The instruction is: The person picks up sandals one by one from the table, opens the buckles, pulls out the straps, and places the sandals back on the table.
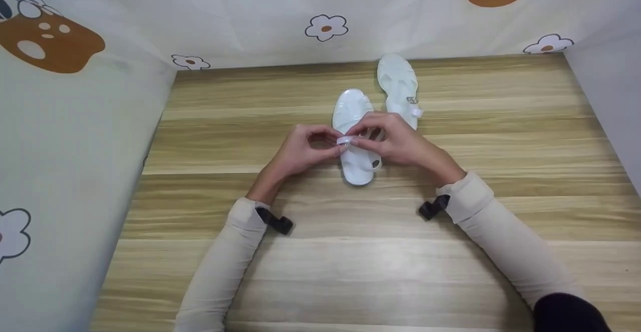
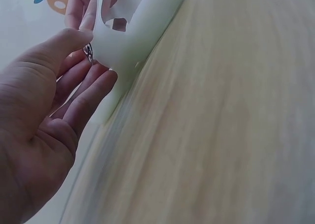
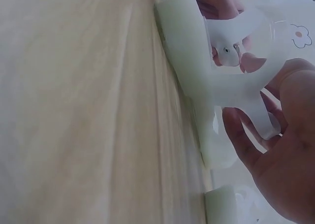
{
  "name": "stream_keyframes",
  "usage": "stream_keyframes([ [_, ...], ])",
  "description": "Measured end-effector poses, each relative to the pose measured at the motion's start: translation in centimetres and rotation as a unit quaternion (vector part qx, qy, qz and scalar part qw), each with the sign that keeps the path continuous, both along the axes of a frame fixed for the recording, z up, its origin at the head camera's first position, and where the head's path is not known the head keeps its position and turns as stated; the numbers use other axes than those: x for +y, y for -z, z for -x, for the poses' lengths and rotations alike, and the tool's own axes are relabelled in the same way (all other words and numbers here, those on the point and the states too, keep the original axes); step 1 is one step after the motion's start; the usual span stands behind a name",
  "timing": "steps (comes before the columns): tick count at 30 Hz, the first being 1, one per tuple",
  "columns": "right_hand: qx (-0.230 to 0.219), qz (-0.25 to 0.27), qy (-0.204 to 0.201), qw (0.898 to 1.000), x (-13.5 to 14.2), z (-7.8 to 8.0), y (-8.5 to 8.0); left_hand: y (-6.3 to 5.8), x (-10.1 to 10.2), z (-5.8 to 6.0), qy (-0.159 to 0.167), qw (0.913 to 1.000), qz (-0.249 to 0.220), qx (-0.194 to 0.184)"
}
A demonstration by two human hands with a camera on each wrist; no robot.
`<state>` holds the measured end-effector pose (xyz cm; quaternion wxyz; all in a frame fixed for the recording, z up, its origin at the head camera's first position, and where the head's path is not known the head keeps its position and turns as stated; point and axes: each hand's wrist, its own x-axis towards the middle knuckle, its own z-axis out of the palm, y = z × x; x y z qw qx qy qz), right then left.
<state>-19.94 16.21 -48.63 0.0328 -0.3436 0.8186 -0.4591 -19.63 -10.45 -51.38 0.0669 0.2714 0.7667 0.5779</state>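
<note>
A white sandal (image 1: 358, 173) lies sole down on the wood-patterned surface, its toe end pointing away from me. Above its left side, both hands meet at the ankle strap (image 1: 344, 140). My left hand (image 1: 308, 149) pinches the strap between thumb and fingertips; in the left wrist view a small metal buckle (image 2: 88, 51) shows by that thumb. From the other side my right hand (image 1: 393, 139) reaches over the sandal and pinches the strap with thumb and index finger. In the right wrist view, the sandal's side (image 3: 189, 47) hides part of the fingers.
A second white sandal (image 1: 398, 84) lies just beyond, to the right, with its metal buckle (image 1: 412, 100) on the right side. Behind it rises a pale wall cover (image 1: 260, 16) printed with flowers. More pale walls bound the left and right.
</note>
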Motion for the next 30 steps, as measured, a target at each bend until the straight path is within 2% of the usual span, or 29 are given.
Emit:
stream_keyframes([
  [14, 0.015, 0.001, 0.047, 0.999, 0.5, -0.2, -0.4, -0.4, -0.5, 0.0, -0.028, 0.9995, 0.006, -0.014],
  [19, -0.005, 0.014, 0.051, 0.999, 1.7, -0.8, -0.6, -0.8, -0.9, 0.0, -0.030, 0.9993, 0.015, -0.016],
  [25, -0.033, 0.017, 0.046, 0.998, 3.0, -1.9, -0.4, -1.1, -1.5, 0.1, -0.034, 0.9973, 0.065, -0.008],
  [30, -0.026, -0.001, 0.050, 0.998, 3.7, -2.6, -0.1, -1.2, -1.5, 0.1, -0.045, 0.9925, 0.111, 0.026],
])
